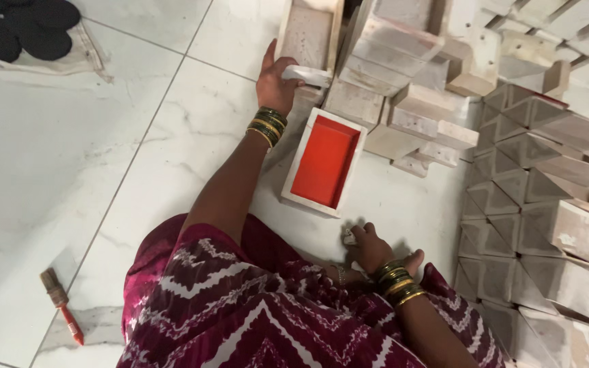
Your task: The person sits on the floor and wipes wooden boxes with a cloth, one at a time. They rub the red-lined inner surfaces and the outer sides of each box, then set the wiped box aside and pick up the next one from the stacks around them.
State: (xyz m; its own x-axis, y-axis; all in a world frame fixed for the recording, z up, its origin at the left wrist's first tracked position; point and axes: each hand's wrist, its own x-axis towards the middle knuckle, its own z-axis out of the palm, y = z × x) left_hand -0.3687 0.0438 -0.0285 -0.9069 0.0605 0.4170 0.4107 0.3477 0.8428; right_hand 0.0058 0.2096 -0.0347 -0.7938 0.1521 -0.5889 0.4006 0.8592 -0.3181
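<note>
The person sits on the white tiled floor (69, 170), legs covered by a maroon patterned garment (240, 313). The left hand (277, 82) reaches out ahead to a small whitish block (306, 75); the fingers are curled onto its near end, so the grip looks closed on it, though the fingertips themselves are hidden from here. That block lies against the foot of a tall pale wooden box (308, 34), at the edge of a pile of similar plain wooden boxes (403, 75).

Just beside the left wrist, with its green and gold bangles (268, 125), lies an open box with a red inside (325, 162), flat on the floor and tilted a little.

The right hand (371, 247) rests low near the person's lap, fingers bent around a small pale piece (349, 236); the grip is loosely closed on it, and what the piece is I cannot tell.

To the right, rows of triangular wooden boxes (526, 204) are stacked close together. Well apart, at the lower left, a paintbrush with a red handle (63, 307) lies on the tiles. A dark bundle on a cloth (22, 31) sits at the top left corner.
</note>
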